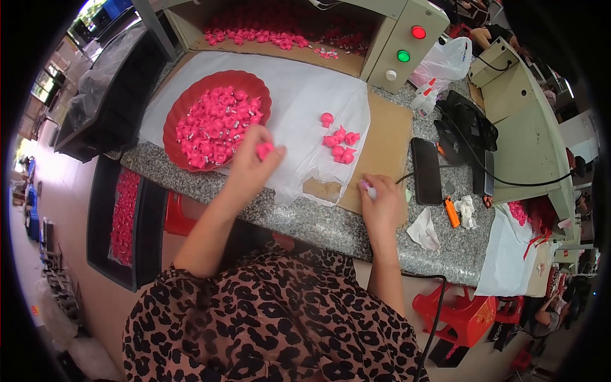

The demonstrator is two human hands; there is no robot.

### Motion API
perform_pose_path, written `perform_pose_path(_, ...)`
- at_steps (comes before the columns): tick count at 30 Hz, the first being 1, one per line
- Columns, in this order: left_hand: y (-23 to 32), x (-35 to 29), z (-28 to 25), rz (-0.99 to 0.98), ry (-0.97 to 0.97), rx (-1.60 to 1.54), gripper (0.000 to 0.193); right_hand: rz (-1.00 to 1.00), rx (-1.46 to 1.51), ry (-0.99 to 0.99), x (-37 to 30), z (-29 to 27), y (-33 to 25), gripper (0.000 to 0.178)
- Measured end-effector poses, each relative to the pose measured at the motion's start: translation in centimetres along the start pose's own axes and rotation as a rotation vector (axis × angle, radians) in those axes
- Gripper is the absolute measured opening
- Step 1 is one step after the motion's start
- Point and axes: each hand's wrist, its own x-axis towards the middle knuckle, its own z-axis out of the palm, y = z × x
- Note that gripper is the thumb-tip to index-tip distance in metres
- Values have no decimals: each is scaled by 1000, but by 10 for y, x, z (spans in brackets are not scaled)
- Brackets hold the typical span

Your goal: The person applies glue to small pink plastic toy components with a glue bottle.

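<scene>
My left hand (pixel 251 159) is closed on a small pink plastic figure (pixel 265 150), beside the right rim of a scalloped red bowl (pixel 170 130). Pink pieces with small whitish spots (pixel 219 124) fill that bowl. To the right, my right hand (pixel 383 207) rests over the cardboard's near edge, its fingers wrapped round a small white and purple object (pixel 370 190), mostly hidden in the grip. Between the hands, several loose pink figures (pixel 342 141) lie on white sheeting (pixel 299 95).
At the back stands an open-fronted machine with lit buttons (pixel 403 56), pink pieces (pixel 261 38) inside. A black phone (pixel 426 172), an orange lighter (pixel 451 212), crumpled tissue (pixel 424 230) and a cable lie right. A dark crate (pixel 143 235) of pink pieces sits low left; a red stool (pixel 455 315) stands low right.
</scene>
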Motion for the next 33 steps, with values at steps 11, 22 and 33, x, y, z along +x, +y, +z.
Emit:
perform_pose_path(11,-6,43,-54,441,295,1130,23,110,176,-26,-11,-17,5,22)
perform_pose_path(22,-34,44,63,316,-285,718,24,648,552,-111,-16,-42,29,25)
perform_pose_path(33,-23,-8,65,-331,-349,-352,17,602,1301,-166,-32,-51,13,24)
